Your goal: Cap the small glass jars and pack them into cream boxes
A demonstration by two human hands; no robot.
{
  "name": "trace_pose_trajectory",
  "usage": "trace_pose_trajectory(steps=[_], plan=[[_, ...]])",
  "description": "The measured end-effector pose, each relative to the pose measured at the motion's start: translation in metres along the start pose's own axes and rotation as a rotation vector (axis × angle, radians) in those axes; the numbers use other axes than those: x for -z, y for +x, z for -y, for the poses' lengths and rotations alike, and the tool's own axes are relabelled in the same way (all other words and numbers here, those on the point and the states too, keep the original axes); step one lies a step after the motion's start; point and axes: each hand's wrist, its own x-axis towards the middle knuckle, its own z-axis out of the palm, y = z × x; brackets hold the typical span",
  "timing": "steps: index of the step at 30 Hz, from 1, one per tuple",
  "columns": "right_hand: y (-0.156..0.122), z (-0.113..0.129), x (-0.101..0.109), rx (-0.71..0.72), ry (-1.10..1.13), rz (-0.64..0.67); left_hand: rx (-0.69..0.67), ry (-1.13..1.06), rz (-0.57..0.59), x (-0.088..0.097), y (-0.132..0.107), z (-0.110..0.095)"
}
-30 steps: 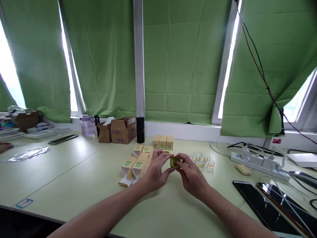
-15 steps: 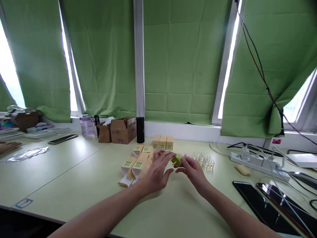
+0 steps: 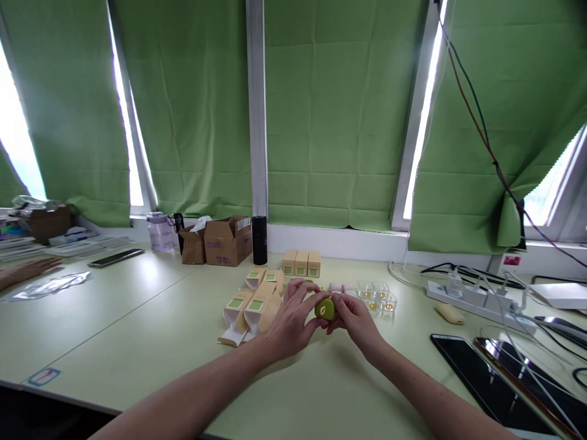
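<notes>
A small rounded green piece [image 3: 324, 309] with a pale oval mark on its face is held up above the table between both hands. My left hand [image 3: 292, 318] closes on its left side with fingers and thumb. My right hand [image 3: 356, 321] pinches the right side. Beyond them lie pinkish-white pieces [image 3: 342, 288], partly hidden by the right hand. Several clear cups [image 3: 380, 292] with gold-coloured bottoms stand to the right. Left of my hands, several tan cartons [image 3: 236, 308] with green square labels lie with flaps open; some are hidden behind the left hand.
Upright tan boxes [image 3: 301, 263] stand at the back, near a black cylinder [image 3: 259, 240] and a cardboard box [image 3: 228, 240]. A power strip [image 3: 477, 305] with cables and dark phones [image 3: 474, 373] lie right. Far left are another person's hand [image 3: 32, 269] and a plastic bag [image 3: 52, 285].
The green piece has turned so its marked face shows, and it has come slightly lower and nearer. My left fingers have closed in on it. The other person's hand reaches further in.
</notes>
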Motion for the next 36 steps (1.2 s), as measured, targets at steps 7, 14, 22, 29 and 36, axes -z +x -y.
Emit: trace_pose_trajectory(steps=[7,14,22,29,36], plan=[[0.0,-0.005,0.008,0.033,-0.074,-0.027,0.115,-0.154,-0.058,-0.002,0.002,0.004],[0.013,-0.001,0.039,0.277,-0.457,-0.308,0.446,-0.529,-0.142,-0.012,0.007,0.02],[0.022,-0.01,0.071,0.56,-1.366,-0.334,0.521,-0.88,-0.112,-0.014,0.01,0.026],[0.027,-0.026,0.074,0.489,-1.749,-0.232,0.502,-0.866,-0.112,-0.016,0.007,0.026],[0.028,-0.028,0.08,0.43,-1.808,-0.236,0.494,-0.816,-0.115,-0.016,0.006,0.024]])
